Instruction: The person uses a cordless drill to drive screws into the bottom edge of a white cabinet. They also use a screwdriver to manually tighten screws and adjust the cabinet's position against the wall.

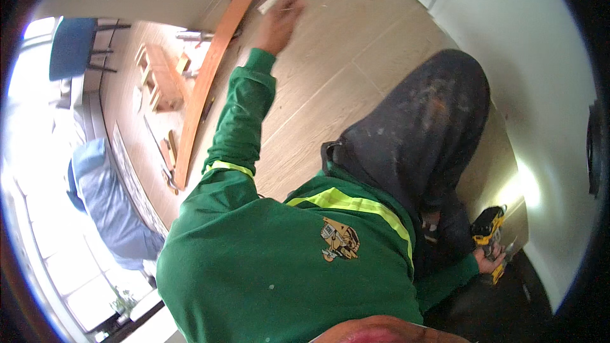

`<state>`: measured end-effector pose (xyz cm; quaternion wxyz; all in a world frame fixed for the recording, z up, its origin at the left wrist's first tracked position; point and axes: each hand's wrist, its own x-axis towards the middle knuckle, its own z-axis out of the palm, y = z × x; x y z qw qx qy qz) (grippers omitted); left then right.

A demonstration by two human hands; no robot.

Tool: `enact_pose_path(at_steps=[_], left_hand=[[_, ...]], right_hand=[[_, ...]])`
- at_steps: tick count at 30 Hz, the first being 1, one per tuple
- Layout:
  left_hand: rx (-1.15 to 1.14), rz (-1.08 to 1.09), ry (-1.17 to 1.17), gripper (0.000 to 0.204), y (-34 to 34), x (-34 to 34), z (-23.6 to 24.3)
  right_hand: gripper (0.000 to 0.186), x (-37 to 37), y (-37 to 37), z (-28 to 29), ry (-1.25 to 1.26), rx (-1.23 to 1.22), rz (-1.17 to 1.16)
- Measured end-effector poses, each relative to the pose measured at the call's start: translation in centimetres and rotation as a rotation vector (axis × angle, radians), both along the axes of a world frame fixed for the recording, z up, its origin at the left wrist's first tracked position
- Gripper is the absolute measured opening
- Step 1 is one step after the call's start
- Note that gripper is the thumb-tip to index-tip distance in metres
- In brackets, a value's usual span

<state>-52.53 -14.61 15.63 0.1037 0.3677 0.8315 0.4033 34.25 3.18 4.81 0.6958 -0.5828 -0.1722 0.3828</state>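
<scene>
My right hand (pixel 488 260) is wrapped round a yellow-and-black cordless drill (pixel 488 232), low at the right beside the white wall. A bright patch of light falls on the wall just above the drill. Stretched far forward over the wood floor, my left hand (pixel 281 24) is smeared by motion, so its fingers cannot be read. Next to it is a small white piece (pixel 272 2), partly covered by the hand; whether they touch, I cannot tell. Left of my left arm, a long reddish-brown wooden board (pixel 216 67) lies slanting along the floor.
Wooden block pieces (pixel 164 79) and several tools lie left of the board. A blue chair (pixel 73 49) stands at the far left, with a blue-covered seat (pixel 111 200) nearer. My bent knee (pixel 445 98) fills the space before the white wall (pixel 540 76).
</scene>
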Motion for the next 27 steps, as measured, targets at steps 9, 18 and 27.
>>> enact_pose_path(at_steps=[9, 18, 27], left_hand=[[-0.407, 0.447, 0.104, 0.046, -22.6, -4.2, -12.8], [0.013, 0.587, 0.399, 0.028, -33.5, -4.5, -15.8], [-0.681, 0.652, 0.537, 0.085, -42.9, -33.9, -11.6]], right_hand=[[0.034, 4.5, -0.8, -2.1, -1.37, -0.207, 0.319], [0.036, 3.7, 1.1, 1.8, -1.555, -0.222, 0.304], [0.036, -0.4, 1.1, 3.3, -1.695, -0.182, 0.326]])
